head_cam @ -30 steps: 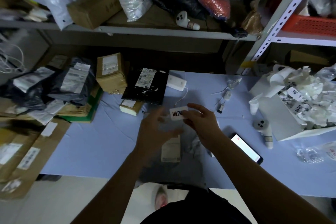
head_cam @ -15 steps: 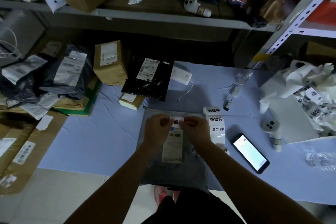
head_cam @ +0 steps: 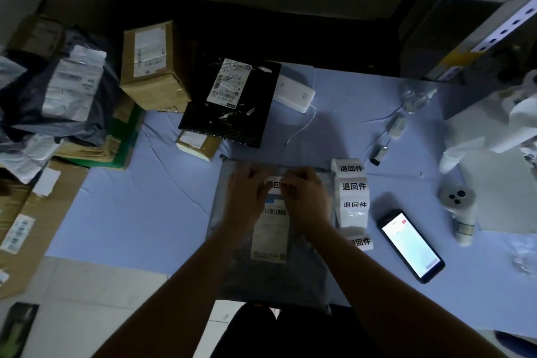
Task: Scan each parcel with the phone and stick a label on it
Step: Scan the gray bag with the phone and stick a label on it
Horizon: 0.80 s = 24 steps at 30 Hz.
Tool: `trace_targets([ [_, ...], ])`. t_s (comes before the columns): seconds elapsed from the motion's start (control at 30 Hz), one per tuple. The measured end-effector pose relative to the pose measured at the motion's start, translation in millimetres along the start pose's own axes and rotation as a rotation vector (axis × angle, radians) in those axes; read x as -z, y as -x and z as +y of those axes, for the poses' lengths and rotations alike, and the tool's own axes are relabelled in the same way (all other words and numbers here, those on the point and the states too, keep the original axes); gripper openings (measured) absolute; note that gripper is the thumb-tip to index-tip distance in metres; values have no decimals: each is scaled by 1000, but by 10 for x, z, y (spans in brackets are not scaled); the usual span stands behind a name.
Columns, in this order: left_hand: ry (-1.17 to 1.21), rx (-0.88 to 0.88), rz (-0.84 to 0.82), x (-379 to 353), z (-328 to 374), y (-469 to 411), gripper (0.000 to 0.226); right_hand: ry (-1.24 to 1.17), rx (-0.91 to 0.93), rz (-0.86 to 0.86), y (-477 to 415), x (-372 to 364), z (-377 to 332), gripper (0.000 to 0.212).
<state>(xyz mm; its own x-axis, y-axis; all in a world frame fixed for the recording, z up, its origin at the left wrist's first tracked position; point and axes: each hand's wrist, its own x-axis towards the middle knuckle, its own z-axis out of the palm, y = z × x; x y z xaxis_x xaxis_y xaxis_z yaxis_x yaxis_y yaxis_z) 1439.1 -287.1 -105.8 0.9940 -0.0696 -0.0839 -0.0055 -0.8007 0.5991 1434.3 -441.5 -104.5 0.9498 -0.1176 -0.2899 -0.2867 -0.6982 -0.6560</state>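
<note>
The label (head_cam: 274,185) has come down from mid-air onto the grey parcel (head_cam: 273,279) at the table's near edge, just above its shipping slip (head_cam: 271,229). My left hand (head_cam: 247,195) and right hand (head_cam: 308,200) each pinch an end, so I'd say it just needs smoothing down.

Surface (head_cam: 145,212) is covered in pale lavender-blue. Parcel bag (head_cam: 276,279) is coloured grey; its shipping label (head_cam: 271,235) is printed white with a black barcode. Small label (head_cam: 274,184) and label strip (head_cam: 353,186): white, black characters. Phone (head_cam: 411,245) is cased black, screen lit white. Cardboard box (head_cam: 151,78) is left plain brown.
</note>
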Motion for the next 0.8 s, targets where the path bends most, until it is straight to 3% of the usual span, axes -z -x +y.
trace_targets([
  [0.1,-70,-117,-55,69,-61,-10,18,87,73,-32,27,38,108,10],
  [0.27,-139,-110,68,271,-279,148,17,135,14,23,160,142,299,18],
  [0.4,-177,44,60,430,-500,452,26,92,-29,30,413,171,389,50],
  [0.57,230,459,-25,425,-633,818,59,3,-224,48,806,181,589,80],
  [0.7,315,446,-157,330,-671,996,86,-50,-279,-26,963,153,678,80],
  [0.8,391,523,-164,329,-682,1076,91,-187,-254,-22,1002,207,653,66],
])
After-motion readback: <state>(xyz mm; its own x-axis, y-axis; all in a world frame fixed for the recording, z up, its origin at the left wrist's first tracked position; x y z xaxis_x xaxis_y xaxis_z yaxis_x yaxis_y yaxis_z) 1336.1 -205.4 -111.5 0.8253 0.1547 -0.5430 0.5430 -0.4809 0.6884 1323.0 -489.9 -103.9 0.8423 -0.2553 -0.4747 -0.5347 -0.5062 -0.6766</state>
